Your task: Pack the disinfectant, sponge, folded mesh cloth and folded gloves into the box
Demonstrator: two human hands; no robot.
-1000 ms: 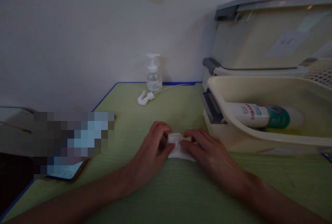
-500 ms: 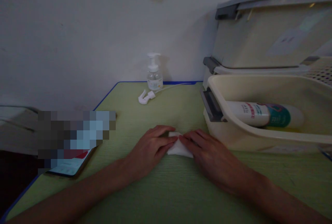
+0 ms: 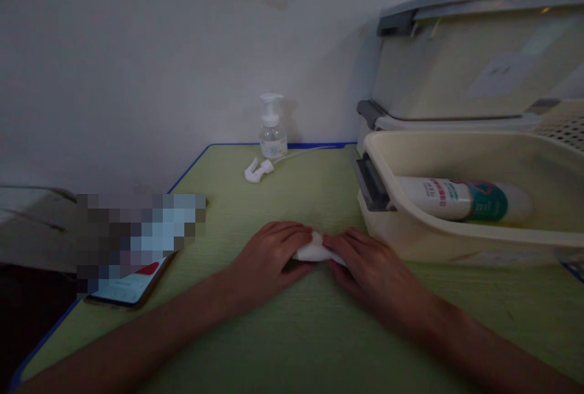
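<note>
A small folded white tissue (image 3: 314,252) lies low over the middle of the table, held at both ends. At its left end, the fingers of my left hand (image 3: 272,260) curl over the top with the thumb below. My right hand (image 3: 368,265) pinches the right end, fingers on top and thumb underneath. Only the tissue's bulging middle shows between the hands; its ends are hidden by fingers.
A clear pump bottle (image 3: 274,138) stands near the wall, a white spray trigger with tube (image 3: 258,171) before it. Right, a cream bin (image 3: 456,245) holds a white-and-green bottle (image 3: 438,199); lidded boxes (image 3: 456,72) rise behind. A phone (image 3: 132,287) lies left on the green table (image 3: 292,345).
Both thumbs have moved from the top of the tissue to its near side. The tissue has gone from a flat, wider piece to a narrow, rolled or folded bundle.
</note>
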